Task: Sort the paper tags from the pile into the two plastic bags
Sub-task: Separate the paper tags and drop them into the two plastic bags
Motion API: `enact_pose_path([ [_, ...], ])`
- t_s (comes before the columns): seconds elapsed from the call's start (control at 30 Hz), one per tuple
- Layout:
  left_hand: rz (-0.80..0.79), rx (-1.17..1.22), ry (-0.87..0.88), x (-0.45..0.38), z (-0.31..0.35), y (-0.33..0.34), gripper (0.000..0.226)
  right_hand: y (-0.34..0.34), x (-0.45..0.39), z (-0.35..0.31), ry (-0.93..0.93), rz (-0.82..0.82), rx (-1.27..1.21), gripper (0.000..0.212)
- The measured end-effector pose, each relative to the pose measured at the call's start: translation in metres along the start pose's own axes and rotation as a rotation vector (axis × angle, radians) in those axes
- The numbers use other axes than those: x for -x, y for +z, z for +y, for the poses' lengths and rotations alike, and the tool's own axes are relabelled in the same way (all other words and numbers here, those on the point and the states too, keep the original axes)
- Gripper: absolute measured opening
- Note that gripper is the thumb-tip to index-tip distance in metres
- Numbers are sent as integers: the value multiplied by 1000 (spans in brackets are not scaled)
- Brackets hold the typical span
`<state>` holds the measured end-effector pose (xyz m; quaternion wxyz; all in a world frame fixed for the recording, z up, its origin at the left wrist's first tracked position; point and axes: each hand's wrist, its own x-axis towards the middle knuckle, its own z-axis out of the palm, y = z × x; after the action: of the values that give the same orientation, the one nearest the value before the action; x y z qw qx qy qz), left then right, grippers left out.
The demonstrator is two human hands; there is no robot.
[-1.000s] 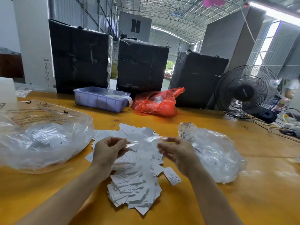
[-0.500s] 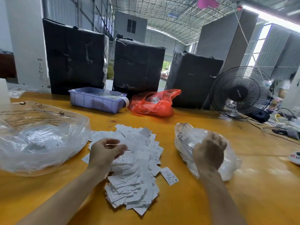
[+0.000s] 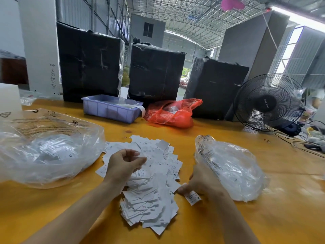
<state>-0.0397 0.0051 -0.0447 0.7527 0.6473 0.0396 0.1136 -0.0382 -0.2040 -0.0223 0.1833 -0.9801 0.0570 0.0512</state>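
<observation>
1. My left hand (image 3: pixel 125 164) hovers over the far half of the pile of paper tags (image 3: pixel 147 182), fingers loosely curled with thumb and fingertips close together. I cannot tell whether a tag is pinched between them, since any paper there blends into the pile beneath.
2. My right hand (image 3: pixel 198 184) is down at the pile's right edge, fingers curled onto the table (image 3: pixel 290 217). A single tag marked M (image 3: pixel 193 198) lies under its fingertips. It looks like I am picking that one up, though I cannot see a full pinch.
3. The big plastic bag (image 3: pixel 47 147) sits to the left of my left hand and already holds a good layer of tags; one reads XL through the film.
4. The small plastic bag (image 3: pixel 230 166) lies just beyond and to the right of my right hand, crumpled. It seems to hold something pale, but I cannot make out how many tags.
5. Judging by what I see, the sorting is under way but far from done. The heap between my hands is thick, spreading from beyond my left hand to near my forearms, with sizes such as S, XS and XL mixed together.
6. What is left: most of the pile, tag by tag, read and dropped into the proper bag.
</observation>
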Motion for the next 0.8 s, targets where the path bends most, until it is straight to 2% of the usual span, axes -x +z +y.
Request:
enact_pose_path([
  [0.1,-38,43,-33,1,2,0,21,-1,1,1,14,-35,-43,46],
  [0.2,-107,107,-60,3,4,1,20,-4,2,4,-36,-5,-60,27],
  [0.3,-194,102,-51,5,5,2,18,-10,-3,4,-122,285,-246,17],
  [0.37,-269,104,-37,7,7,2,17,-11,0,1,-226,467,-468,22],
  [0.43,-366,109,-33,10,10,3,21,-9,3,-6,-336,564,-554,14],
  [0.47,-411,97,-38,11,11,3,29,-7,4,-11,-383,548,-582,10],
  [0.53,-447,20,-46,13,12,4,44,-2,10,-23,-450,357,-690,16],
  [0.63,-424,-128,-5,14,14,5,50,4,18,-32,-522,67,-678,41],
  [0.7,-410,-168,23,14,15,3,57,7,21,-34,-553,-37,-651,34],
  [0.8,-366,-194,36,13,15,2,61,8,18,-31,-532,-71,-726,22],
])
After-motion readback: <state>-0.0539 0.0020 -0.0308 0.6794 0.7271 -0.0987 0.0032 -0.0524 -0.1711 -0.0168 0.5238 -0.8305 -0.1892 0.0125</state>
